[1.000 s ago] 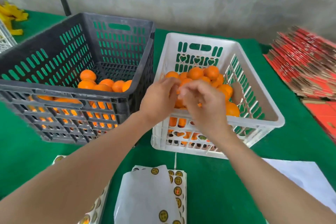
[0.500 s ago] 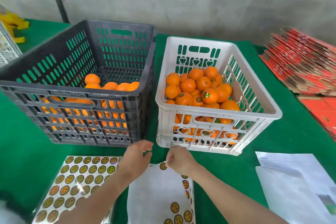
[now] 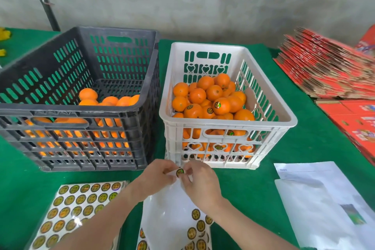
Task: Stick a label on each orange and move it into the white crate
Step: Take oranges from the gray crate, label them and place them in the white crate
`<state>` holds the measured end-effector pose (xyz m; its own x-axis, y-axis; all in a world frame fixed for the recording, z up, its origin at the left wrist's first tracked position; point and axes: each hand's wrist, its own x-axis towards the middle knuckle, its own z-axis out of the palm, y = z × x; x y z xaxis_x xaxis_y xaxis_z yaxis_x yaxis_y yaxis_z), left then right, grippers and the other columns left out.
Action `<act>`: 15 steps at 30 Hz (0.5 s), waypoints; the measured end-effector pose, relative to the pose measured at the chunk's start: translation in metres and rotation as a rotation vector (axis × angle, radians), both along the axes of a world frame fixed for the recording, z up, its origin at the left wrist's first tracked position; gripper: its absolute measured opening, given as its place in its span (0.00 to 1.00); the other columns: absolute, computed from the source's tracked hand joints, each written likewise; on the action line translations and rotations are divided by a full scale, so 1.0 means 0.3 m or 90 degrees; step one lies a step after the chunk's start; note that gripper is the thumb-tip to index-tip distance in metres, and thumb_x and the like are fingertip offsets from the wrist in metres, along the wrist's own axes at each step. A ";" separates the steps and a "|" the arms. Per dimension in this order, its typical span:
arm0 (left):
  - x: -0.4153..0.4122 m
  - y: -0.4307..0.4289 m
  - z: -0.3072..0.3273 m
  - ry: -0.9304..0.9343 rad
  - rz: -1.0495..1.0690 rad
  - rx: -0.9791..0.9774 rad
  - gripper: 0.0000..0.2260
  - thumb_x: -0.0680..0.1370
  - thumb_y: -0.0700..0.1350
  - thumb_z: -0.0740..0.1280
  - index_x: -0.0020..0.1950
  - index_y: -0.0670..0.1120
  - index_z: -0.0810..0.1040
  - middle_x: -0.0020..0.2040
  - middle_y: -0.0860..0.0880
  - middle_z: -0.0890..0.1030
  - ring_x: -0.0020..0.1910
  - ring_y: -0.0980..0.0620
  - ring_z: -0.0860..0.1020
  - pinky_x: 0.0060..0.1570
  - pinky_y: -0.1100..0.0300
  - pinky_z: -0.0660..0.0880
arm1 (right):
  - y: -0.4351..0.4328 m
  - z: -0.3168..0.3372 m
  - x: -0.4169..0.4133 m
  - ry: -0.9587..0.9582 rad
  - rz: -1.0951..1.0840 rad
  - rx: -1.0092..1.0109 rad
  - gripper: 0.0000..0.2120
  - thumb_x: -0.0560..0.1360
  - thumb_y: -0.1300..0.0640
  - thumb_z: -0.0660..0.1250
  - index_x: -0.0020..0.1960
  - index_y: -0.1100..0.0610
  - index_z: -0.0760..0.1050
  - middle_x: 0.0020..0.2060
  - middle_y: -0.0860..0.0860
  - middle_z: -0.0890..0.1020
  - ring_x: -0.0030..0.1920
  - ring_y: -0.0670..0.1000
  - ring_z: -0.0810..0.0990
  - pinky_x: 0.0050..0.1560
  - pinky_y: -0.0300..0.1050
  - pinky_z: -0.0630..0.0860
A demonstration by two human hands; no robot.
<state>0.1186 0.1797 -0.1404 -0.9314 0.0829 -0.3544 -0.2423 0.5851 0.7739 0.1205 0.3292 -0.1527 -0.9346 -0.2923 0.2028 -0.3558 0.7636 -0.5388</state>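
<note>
I see both hands together over the near middle of the green table (image 3: 253, 189), just in front of the white crate (image 3: 223, 126). My left hand (image 3: 156, 178) and right hand (image 3: 199, 182) meet fingertip to fingertip, and both pinch one round label (image 3: 180, 172) between them. The white backing sheet (image 3: 168, 213) lifts up to that pinch from the near edge, a few labels left on its lower part. A full label sheet (image 3: 81, 205) lies flat toward the near left corner.

The white crate holds a heap of oranges (image 3: 211, 97), several showing stickers. The black crate (image 3: 71, 109) stands touching its left side, with plain oranges (image 3: 109, 99) low inside. Loose white papers (image 3: 324, 199) lie near the right edge, and a stack of red cartons (image 3: 324, 71) fills the far right corner.
</note>
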 end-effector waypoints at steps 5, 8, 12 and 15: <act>-0.004 -0.003 0.000 -0.028 -0.003 -0.004 0.10 0.75 0.36 0.67 0.43 0.51 0.82 0.41 0.55 0.80 0.44 0.57 0.77 0.45 0.66 0.72 | -0.001 -0.003 0.004 -0.052 -0.021 -0.036 0.06 0.75 0.55 0.65 0.49 0.54 0.80 0.43 0.48 0.82 0.41 0.45 0.75 0.41 0.33 0.67; -0.004 -0.010 0.003 -0.034 -0.012 0.011 0.14 0.73 0.34 0.67 0.37 0.54 0.80 0.39 0.56 0.80 0.43 0.58 0.77 0.44 0.65 0.72 | 0.003 -0.008 0.005 -0.052 -0.028 -0.046 0.05 0.75 0.55 0.66 0.44 0.55 0.79 0.40 0.47 0.80 0.39 0.44 0.74 0.40 0.33 0.67; -0.006 -0.002 0.018 -0.056 0.000 0.049 0.16 0.73 0.34 0.66 0.36 0.56 0.81 0.37 0.57 0.81 0.40 0.59 0.76 0.37 0.69 0.70 | 0.013 -0.005 0.015 -0.021 -0.027 -0.068 0.06 0.74 0.60 0.68 0.39 0.59 0.77 0.36 0.49 0.78 0.36 0.46 0.73 0.37 0.38 0.69; -0.006 0.000 0.009 -0.066 -0.006 0.015 0.14 0.73 0.35 0.65 0.38 0.54 0.82 0.36 0.56 0.80 0.38 0.60 0.76 0.33 0.72 0.69 | 0.026 -0.007 0.045 0.043 0.048 -0.119 0.05 0.71 0.65 0.69 0.37 0.60 0.76 0.35 0.51 0.79 0.35 0.46 0.74 0.36 0.38 0.72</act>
